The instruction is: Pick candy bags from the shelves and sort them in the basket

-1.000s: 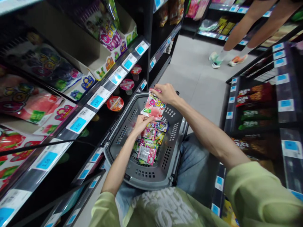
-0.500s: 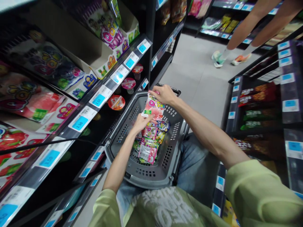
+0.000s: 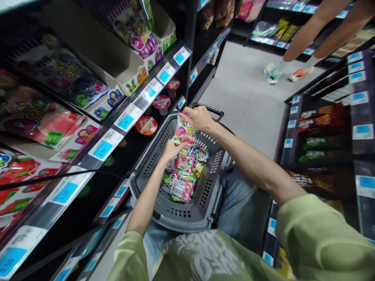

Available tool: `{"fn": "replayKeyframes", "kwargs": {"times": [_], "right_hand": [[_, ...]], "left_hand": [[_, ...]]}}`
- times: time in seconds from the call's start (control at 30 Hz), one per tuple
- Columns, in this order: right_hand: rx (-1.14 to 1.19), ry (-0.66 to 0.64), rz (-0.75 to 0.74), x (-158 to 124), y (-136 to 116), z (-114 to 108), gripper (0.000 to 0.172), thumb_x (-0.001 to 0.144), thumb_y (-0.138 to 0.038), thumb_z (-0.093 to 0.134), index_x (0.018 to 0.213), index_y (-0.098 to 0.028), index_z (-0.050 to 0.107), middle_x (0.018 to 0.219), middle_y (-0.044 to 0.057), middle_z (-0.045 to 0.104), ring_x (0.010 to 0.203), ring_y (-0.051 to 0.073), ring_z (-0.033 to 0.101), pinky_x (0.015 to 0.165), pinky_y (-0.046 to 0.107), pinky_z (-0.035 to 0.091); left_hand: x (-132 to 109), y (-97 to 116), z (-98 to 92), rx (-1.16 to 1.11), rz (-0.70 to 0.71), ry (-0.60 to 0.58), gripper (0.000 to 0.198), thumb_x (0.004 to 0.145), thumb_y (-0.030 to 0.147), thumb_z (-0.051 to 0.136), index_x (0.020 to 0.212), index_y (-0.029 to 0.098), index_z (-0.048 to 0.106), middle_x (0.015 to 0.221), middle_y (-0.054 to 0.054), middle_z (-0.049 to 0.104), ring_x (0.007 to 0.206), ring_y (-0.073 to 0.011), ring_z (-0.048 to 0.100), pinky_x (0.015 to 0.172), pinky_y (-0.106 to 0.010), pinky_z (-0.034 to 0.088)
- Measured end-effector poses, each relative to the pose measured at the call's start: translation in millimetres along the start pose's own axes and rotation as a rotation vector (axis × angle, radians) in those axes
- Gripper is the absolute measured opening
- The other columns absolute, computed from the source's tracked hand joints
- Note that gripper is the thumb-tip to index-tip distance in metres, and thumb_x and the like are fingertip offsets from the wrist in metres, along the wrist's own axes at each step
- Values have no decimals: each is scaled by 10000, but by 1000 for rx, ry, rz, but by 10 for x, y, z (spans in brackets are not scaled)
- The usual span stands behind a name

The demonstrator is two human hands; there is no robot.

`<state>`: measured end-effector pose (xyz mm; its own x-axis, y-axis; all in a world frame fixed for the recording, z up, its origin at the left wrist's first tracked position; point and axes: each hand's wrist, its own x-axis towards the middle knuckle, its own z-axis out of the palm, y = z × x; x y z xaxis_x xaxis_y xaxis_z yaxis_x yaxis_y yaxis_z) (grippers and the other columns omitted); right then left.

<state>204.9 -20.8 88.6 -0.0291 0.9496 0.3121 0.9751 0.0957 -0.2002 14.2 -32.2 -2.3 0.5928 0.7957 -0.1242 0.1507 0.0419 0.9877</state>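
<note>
A pink and white bag of gummy candy [image 3: 184, 130] is held between my two hands over the far part of a grey shopping basket [image 3: 172, 224]. My right hand [image 3: 197, 117] grips its top edge. The bottom edge is pinched by my left hand [image 3: 173, 150], thumb on the printed face. Below, in the basket, lie several colourful candy bags [image 3: 183, 175], some overlapping. One of them, a clear and pink bag [image 3: 181, 189], lies nearest to me. The basket rests against my legs, its black handle [image 3: 215, 111] folded to the far side.
To the left, a shelf [image 3: 129, 117] with price tags carries large candy bags [image 3: 41, 113] in open cartons. Jelly cups [image 3: 146, 125] sit on the level below. Dark shelving with snack packs [image 3: 322, 117] stands on the right. Another person's legs [image 3: 301, 35] are in the aisle ahead.
Both hands have shifted the candy bag slightly left, and it is tilted a little differently. The view has turned slightly. The bags in the basket lie as before.
</note>
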Motion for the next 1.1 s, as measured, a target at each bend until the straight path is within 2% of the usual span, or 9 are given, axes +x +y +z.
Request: {"fn": "replayKeyframes", "kwargs": {"times": [0.1, 0.2, 0.4, 0.53, 0.63, 0.83, 0.97, 1.1], "right_hand": [[25, -9, -13, 9, -72, -4, 503, 1022, -542, 352, 989, -185, 705, 684, 57, 656, 637, 177, 587, 647, 296, 292], [36, 6, -5, -27, -42, -9, 498, 1020, -538, 359, 987, -184, 708, 694, 64, 664, 648, 184, 595, 652, 300, 296], [-24, 4, 71, -223, 180, 5, 471, 1013, -517, 395, 985, -177, 720, 704, 78, 679, 657, 194, 600, 634, 303, 302], [-37, -16, 22, -220, 208, 6, 477, 1010, -523, 393, 998, -173, 718, 695, 86, 672, 652, 198, 595, 628, 310, 314], [-28, -1, 4, -155, 185, 4, 488, 1013, -523, 378, 994, -170, 714, 693, 91, 667, 650, 203, 598, 626, 314, 322], [-18, 93, 121, -100, 251, 39, 517, 1007, -535, 372, 923, -149, 704, 623, 91, 619, 630, 203, 573, 626, 319, 345], [28, 97, 143, -110, 242, 35, 516, 999, -553, 383, 927, -151, 699, 641, 102, 629, 663, 211, 581, 646, 325, 365], [26, 85, 153, -115, 204, 17, 514, 1004, -546, 377, 936, -146, 692, 669, 113, 645, 699, 231, 602, 660, 330, 366]], "left_hand": [[-4, -30, -30, -29, -7, -6, 480, 682, 482, 816, 972, 106, 751, 883, -109, 773, 727, -197, 716, 698, -284, 549], [-16, -19, -36, -33, -6, -26, 509, 666, 461, 830, 1027, 113, 741, 951, -112, 771, 786, -208, 722, 706, -286, 549], [-87, 7, 55, 0, -12, -86, 389, 626, 430, 853, 855, 126, 770, 706, -48, 738, 708, -196, 680, 620, -259, 508], [-141, 26, 103, 21, -14, -79, 340, 643, 441, 839, 755, 128, 768, 593, -23, 684, 636, -172, 639, 577, -246, 468], [-145, 62, 63, 34, -13, -50, 348, 665, 467, 821, 713, 127, 763, 574, -21, 667, 592, -150, 601, 553, -240, 434], [-107, 185, -101, 15, 18, -25, 397, 753, 522, 736, 676, 133, 765, 540, -14, 633, 496, -92, 449, 516, -246, 341], [-92, 214, -116, -47, 26, -51, 412, 757, 523, 731, 620, 134, 727, 602, -44, 679, 538, -103, 509, 571, -257, 400], [-66, 153, -70, -99, 20, -75, 432, 760, 542, 721, 604, 141, 683, 610, -47, 675, 584, -121, 585, 631, -266, 450]]}}
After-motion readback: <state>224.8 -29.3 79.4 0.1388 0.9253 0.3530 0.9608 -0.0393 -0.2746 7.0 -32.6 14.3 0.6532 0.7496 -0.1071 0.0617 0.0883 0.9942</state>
